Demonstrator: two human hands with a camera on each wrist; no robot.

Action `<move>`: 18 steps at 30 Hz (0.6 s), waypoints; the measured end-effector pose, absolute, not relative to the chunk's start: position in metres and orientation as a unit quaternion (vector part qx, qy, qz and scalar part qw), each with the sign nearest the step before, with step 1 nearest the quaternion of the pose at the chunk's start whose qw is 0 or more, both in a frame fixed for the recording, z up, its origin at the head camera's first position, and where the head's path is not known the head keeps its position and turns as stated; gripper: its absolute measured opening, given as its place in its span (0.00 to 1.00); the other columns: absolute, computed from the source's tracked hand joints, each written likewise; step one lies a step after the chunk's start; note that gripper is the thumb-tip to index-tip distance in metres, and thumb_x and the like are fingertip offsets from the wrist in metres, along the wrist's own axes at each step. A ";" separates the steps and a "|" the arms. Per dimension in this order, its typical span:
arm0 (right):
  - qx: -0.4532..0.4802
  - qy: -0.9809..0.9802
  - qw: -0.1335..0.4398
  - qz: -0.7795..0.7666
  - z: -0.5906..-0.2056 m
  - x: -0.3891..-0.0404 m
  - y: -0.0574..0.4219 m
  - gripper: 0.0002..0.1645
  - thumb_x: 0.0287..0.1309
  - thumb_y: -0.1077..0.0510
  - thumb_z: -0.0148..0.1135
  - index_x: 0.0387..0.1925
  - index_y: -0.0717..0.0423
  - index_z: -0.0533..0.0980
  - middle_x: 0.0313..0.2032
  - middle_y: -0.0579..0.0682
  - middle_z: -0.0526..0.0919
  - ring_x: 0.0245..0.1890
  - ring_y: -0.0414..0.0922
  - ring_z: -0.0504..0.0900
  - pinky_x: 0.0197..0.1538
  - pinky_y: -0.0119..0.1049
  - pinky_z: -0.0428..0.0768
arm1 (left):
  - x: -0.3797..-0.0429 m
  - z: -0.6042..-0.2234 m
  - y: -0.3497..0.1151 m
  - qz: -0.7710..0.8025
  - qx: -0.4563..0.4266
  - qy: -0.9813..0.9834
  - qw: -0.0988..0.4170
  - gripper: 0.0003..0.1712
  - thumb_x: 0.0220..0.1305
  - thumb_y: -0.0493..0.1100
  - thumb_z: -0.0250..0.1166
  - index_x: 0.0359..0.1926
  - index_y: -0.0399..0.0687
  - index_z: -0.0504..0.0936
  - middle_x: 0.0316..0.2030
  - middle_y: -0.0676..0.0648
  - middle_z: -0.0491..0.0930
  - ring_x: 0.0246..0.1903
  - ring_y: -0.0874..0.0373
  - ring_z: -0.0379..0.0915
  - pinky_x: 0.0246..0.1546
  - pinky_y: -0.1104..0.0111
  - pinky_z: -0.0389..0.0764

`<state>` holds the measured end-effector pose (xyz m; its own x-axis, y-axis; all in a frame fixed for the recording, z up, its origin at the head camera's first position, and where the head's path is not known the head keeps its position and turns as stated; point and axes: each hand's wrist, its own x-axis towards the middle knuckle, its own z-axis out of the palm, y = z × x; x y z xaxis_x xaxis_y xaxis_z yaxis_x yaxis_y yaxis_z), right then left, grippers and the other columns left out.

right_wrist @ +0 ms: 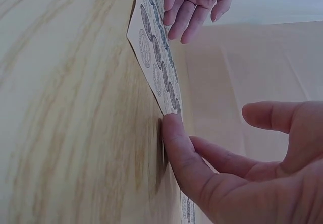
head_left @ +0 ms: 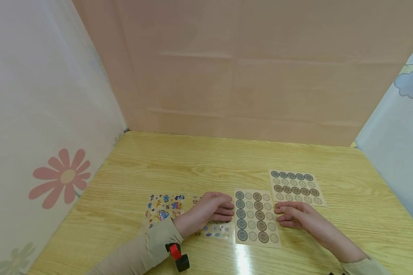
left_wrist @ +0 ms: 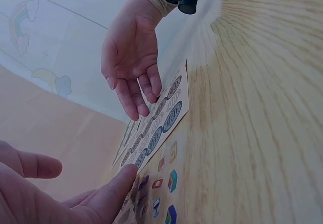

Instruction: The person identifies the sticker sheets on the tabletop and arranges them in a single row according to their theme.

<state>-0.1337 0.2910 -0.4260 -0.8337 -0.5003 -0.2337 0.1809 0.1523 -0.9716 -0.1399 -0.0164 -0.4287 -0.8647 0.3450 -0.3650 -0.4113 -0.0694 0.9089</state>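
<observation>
A kraft-paper sheet of round stickers (head_left: 256,217), in columns of dark and pale circles, lies on the table between my two hands. My left hand (head_left: 211,210) is at its left edge, fingers extended and relaxed, with a fingertip right at the paper in the left wrist view. Beneath that hand lies a clear sheet of small colourful stickers (head_left: 213,233), partly hidden. At the opposite edge is my right hand (head_left: 297,215), its fingers loosely bent and thumb apart. One of its fingertips (right_wrist: 172,123) meets the sheet's edge in the right wrist view. Neither hand grips anything.
A second kraft sheet of round stickers (head_left: 296,187) lies behind the right hand. Left of the left forearm is another clear sheet with cartoon stickers (head_left: 161,208), partly covered by the sleeve. A plain tan backdrop (head_left: 241,76) and printed side panels enclose the wooden table (head_left: 192,160).
</observation>
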 end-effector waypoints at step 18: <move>-0.154 0.716 0.259 -0.630 -0.421 -0.130 0.301 0.29 0.74 0.58 0.43 0.62 0.81 0.56 0.55 0.66 0.74 0.51 0.54 0.79 0.54 0.44 0.77 | -0.141 -0.423 -0.014 0.733 0.012 0.626 0.267 0.23 0.64 0.46 0.61 0.52 0.31 0.76 0.44 0.36 0.81 0.42 0.44 0.81 0.42 0.58 0.83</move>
<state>-0.1298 0.3008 -0.4215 -0.8186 -0.5462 -0.1774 0.1066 0.1590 -0.9815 -0.1411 -0.0143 -0.4230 -0.8568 0.4064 -0.3173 -0.3768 -0.0735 0.9234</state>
